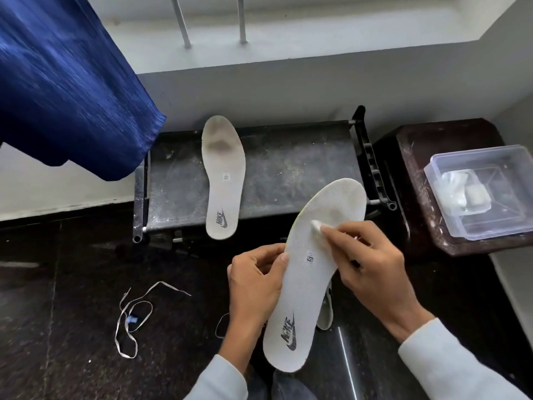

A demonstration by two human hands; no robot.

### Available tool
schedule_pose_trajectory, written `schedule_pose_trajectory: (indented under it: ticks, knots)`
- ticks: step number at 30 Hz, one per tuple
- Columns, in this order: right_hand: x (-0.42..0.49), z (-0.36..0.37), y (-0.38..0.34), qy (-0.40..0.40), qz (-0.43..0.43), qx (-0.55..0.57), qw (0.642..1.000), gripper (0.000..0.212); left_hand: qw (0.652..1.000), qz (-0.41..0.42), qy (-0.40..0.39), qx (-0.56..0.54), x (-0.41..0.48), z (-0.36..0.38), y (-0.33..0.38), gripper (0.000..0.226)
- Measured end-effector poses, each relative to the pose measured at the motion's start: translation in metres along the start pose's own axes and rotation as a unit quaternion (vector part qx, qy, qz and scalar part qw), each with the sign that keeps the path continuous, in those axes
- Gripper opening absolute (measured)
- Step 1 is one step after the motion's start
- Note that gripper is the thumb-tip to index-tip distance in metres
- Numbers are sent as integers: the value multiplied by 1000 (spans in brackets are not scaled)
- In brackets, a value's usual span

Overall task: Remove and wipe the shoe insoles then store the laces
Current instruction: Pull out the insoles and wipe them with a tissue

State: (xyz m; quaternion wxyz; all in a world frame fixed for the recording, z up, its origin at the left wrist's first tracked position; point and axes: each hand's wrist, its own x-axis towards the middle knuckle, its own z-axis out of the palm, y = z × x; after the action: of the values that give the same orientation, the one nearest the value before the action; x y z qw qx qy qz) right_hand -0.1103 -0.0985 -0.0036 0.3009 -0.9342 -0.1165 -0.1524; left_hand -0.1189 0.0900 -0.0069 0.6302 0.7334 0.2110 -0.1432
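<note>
The left hand (253, 284) is curled round the left edge of the insole (305, 284) at mid-length, with the thumb laid on the top face. The insole is thus held in the air, printed side up. A small white wipe (315, 226) is pinched in the fingertips of the right hand (372, 261) and pressed onto the forefoot of that face.

The long axis of the insole runs from the heel, close to the body, up and to the right to the toe. The wipe sits toward the toe end, so most of the length, including the logo at the heel, lies below the right hand. A stroke drawn back along the axis would probably be called for, with the left hand kept as the support.

A second insole (223, 180), grey with dirt at the forefoot, lies on a black stand (288, 168) near its left edge, toe at the far edge and heel over the near edge. It lies ahead of the hands, nearer the left one. Wiping is judged to be about half done.

A lace (129, 313) lies loose on the floor (72, 255), left of the left hand. A clear box (490, 226) rests at the right edge of a dark stool (415, 157), nearer the right hand.
</note>
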Motion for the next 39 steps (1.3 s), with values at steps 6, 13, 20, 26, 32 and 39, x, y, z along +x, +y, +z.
schedule_pose_trajectory:
  ticks: [6,13,20,26,32,39]
  knots:
    - [36,-19,30,134,151,-78,976,20,999,3,32,-1,2,-1,-1,16]
    - [34,17,-2,-86,-131,0,988,17,999,22,33,9,4,-3,2,16]
    - [79,16,39,77,72,-62,993,19,999,12,51,-3,11,-12,-2,16]
    - [53,32,-10,-161,-210,-9,964,35,998,16,59,-11,19,-16,1,18]
    - [103,43,42,-19,24,-77,997,23,998,26,64,8,22,-23,2,15]
    - [64,26,-34,-58,-101,41,992,16,994,11,104,-40,34,-23,2,16]
